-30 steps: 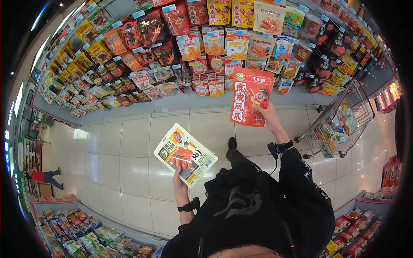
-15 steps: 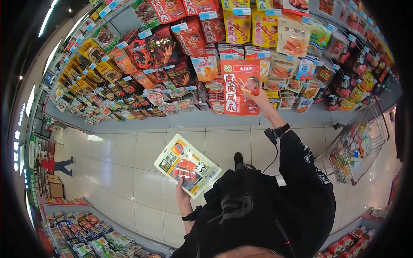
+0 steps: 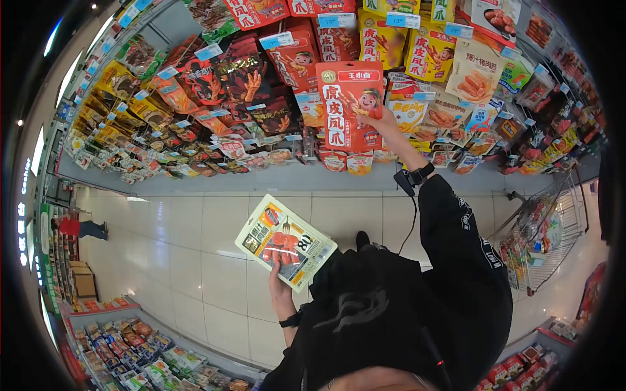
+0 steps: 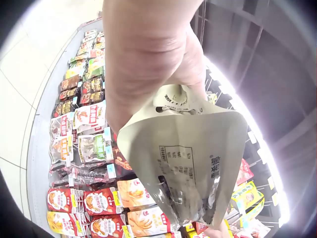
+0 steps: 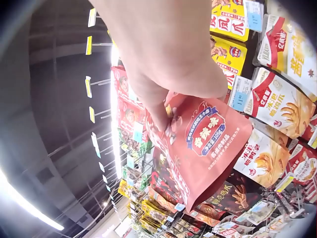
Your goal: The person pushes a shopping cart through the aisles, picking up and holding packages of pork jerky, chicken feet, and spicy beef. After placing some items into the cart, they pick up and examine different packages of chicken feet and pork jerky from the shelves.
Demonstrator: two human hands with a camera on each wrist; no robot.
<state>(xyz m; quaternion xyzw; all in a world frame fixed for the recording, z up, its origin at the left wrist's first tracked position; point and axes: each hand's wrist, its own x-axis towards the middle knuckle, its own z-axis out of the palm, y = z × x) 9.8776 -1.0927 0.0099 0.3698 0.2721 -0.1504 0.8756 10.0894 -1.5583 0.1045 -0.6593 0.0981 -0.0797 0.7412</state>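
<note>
Right hand [image 3: 383,126] pinches the red chicken-feet pouch [image 3: 343,107] by its right side near the display rack's [image 3: 251,182] front edge, left hand [image 3: 281,290] grips the sausage packet [image 3: 287,244] back from it; that off-centre pinch could let the pouch twist and snag hanging pouches [image 3: 432,55].

The far rack [image 3: 228,185] carries rows of hanging snack packets [image 3: 430,52]; on the pale tiled floor [image 3: 215,274], a filled wire cart [image 3: 554,262] stands at right.
</note>
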